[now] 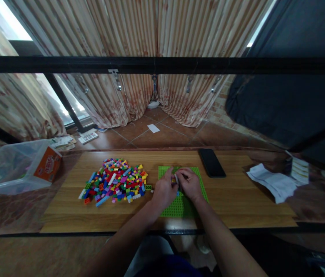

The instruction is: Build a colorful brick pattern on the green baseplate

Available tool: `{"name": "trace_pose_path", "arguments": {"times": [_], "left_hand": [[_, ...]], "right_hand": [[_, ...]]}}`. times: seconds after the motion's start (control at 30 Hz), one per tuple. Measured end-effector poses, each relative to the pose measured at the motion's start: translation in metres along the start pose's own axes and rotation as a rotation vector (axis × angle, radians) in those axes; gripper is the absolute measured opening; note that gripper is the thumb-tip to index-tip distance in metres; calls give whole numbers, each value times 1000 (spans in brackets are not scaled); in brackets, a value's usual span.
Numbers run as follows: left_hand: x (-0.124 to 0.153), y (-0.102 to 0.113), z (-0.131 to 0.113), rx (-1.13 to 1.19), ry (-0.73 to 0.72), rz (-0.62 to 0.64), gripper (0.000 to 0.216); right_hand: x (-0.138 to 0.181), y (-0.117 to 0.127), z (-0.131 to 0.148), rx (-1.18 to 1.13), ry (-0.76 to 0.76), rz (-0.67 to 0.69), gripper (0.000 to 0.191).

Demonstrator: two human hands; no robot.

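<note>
A green studded baseplate (176, 209) lies on the wooden board, and both hands meet over its upper half. My left hand (164, 191) has its fingers closed around a small cluster of toy bricks (173, 180), mostly hidden by the fingers. My right hand (191, 184) pinches a small whitish toy brick (176, 178) against that cluster. A bit of light blue (177, 194) shows on the plate just below the fingertips. To the left of the plate spreads a heap of loose multicoloured toy bricks (119, 179), with a lime green brick (148, 187) at its right edge.
A black phone (212, 163) lies right of the baseplate. Crumpled white paper (272, 182) overlaps the right end of the wooden board (237, 207). A clear plastic bin (12, 163) with an orange label stands at the left. A black bar (162, 65) crosses before the curtains.
</note>
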State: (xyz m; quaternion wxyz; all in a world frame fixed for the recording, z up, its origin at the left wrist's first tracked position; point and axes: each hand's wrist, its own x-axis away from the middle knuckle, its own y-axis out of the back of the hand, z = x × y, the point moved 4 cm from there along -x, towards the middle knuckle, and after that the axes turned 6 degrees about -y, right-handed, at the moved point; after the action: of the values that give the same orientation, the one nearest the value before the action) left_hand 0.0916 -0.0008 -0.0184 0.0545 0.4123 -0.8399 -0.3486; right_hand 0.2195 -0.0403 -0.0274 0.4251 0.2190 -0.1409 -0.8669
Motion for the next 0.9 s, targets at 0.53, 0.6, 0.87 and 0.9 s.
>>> {"name": "trace_pose_path", "arguments": {"times": [0.53, 0.6, 0.87, 0.9], "left_hand": [[3, -4, 6, 63, -8, -19, 71], [3, -5, 7, 75, 1, -15, 72], [1, -4, 8, 89, 7, 5, 74], [1, -4, 8, 94, 2, 7, 74]], "right_hand": [[-3, -3, -6, -1, -10, 15, 16], [-4, -3, -5, 3, -7, 27, 16], [-6, -3, -4, 14, 16, 72, 16], [-6, -2, -4, 16, 19, 77, 16]]}}
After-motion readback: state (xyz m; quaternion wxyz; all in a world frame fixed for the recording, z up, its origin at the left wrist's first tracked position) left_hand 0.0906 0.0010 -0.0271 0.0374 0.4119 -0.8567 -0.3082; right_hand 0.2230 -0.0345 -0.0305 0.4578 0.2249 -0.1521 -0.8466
